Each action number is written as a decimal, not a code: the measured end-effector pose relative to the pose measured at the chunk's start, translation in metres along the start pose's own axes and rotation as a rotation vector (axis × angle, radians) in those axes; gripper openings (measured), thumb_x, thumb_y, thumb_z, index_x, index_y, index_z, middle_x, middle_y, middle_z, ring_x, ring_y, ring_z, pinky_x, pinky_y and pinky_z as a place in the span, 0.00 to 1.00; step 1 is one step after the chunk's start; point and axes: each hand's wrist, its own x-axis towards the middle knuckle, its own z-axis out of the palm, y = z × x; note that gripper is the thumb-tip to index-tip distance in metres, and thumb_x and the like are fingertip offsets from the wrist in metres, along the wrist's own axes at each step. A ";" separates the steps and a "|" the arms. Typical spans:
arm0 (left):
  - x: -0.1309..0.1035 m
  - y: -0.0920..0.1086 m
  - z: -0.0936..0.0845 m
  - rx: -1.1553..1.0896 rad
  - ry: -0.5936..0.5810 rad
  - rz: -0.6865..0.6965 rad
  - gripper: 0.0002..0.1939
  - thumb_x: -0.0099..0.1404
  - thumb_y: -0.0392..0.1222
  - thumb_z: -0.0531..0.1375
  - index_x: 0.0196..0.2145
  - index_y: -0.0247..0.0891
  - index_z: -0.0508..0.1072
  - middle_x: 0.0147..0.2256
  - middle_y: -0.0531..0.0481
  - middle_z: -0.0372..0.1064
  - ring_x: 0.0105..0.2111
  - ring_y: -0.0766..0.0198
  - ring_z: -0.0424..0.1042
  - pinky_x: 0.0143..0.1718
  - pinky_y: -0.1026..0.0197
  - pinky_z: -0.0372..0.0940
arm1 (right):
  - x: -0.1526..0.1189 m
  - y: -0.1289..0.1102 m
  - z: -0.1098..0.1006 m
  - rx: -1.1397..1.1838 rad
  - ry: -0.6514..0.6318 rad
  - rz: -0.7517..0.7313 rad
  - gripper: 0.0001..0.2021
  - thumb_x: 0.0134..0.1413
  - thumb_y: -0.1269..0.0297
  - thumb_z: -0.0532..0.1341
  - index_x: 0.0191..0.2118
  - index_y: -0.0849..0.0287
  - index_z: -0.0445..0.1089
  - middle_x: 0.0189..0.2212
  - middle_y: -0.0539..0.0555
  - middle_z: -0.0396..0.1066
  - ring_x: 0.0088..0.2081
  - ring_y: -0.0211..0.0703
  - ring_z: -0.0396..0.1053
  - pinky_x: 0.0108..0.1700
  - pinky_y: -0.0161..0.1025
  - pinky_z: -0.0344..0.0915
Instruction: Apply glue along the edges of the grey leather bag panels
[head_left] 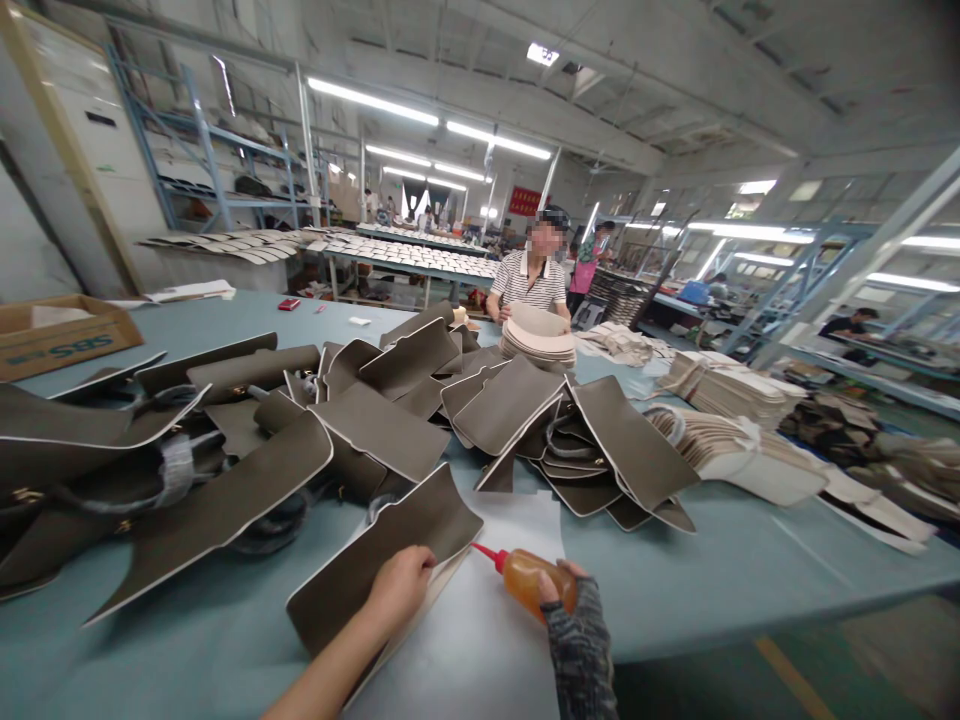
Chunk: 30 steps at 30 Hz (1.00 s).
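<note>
My left hand (405, 585) pinches the near edge of a dark olive-brown leather panel (390, 548), which is tilted up with a pale layer showing along its lower side. In my right hand (574, 600), clad in a grey fingerless glove, lies a squeeze bottle (529, 582) of amber liquid, probably glue. Its red nozzle points left and its tip is at the panel's right edge; whether they touch I cannot tell. Beneath both hands is a white sheet (517, 640) on the table.
Brown leather pieces (390, 430) with plastic-wrapped handles heap across the blue-green table (750, 560). Bundled beige panels (750, 455) stand to the right. A cardboard box (67, 340) sits at far left. Opposite, a person in a striped shirt (536, 285) holds a beige stack (536, 335).
</note>
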 end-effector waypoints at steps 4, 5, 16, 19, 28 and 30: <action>0.000 0.000 0.001 -0.004 0.000 -0.009 0.13 0.57 0.33 0.52 0.35 0.39 0.76 0.37 0.48 0.75 0.39 0.61 0.71 0.37 0.66 0.59 | 0.001 -0.002 0.000 0.006 0.008 -0.026 0.23 0.36 0.44 0.60 0.35 0.57 0.61 0.33 0.56 0.65 0.32 0.49 0.67 0.39 0.47 0.67; 0.000 0.000 0.001 -0.004 0.000 -0.011 0.13 0.57 0.33 0.52 0.35 0.39 0.76 0.37 0.48 0.75 0.39 0.61 0.71 0.36 0.66 0.59 | 0.001 -0.002 0.000 0.010 0.008 -0.029 0.23 0.35 0.45 0.60 0.35 0.57 0.61 0.32 0.56 0.66 0.32 0.49 0.67 0.39 0.46 0.67; 0.000 -0.002 0.003 -0.002 0.010 -0.010 0.14 0.57 0.33 0.52 0.34 0.40 0.76 0.37 0.50 0.75 0.39 0.62 0.71 0.36 0.66 0.59 | -0.012 -0.023 -0.005 0.005 0.011 -0.066 0.23 0.39 0.46 0.61 0.38 0.58 0.64 0.36 0.56 0.67 0.34 0.49 0.69 0.39 0.44 0.69; 0.001 -0.003 0.004 -0.002 0.010 -0.008 0.14 0.57 0.34 0.52 0.34 0.40 0.76 0.38 0.50 0.75 0.39 0.62 0.71 0.36 0.66 0.58 | -0.014 -0.023 -0.005 -0.016 0.020 -0.066 0.23 0.40 0.47 0.61 0.39 0.58 0.63 0.36 0.57 0.67 0.36 0.50 0.69 0.40 0.45 0.69; 0.001 -0.004 0.004 -0.003 0.006 -0.010 0.14 0.57 0.33 0.51 0.35 0.40 0.76 0.38 0.50 0.74 0.40 0.62 0.71 0.36 0.67 0.58 | -0.018 -0.022 -0.005 -0.003 0.018 -0.069 0.23 0.41 0.47 0.61 0.40 0.58 0.64 0.36 0.58 0.68 0.35 0.49 0.70 0.39 0.44 0.69; 0.001 -0.005 0.005 -0.004 0.008 -0.006 0.14 0.56 0.33 0.51 0.35 0.40 0.76 0.38 0.50 0.75 0.40 0.63 0.71 0.36 0.67 0.58 | -0.017 -0.022 -0.005 0.000 0.022 -0.086 0.23 0.41 0.46 0.61 0.39 0.59 0.64 0.36 0.58 0.67 0.35 0.49 0.69 0.39 0.45 0.69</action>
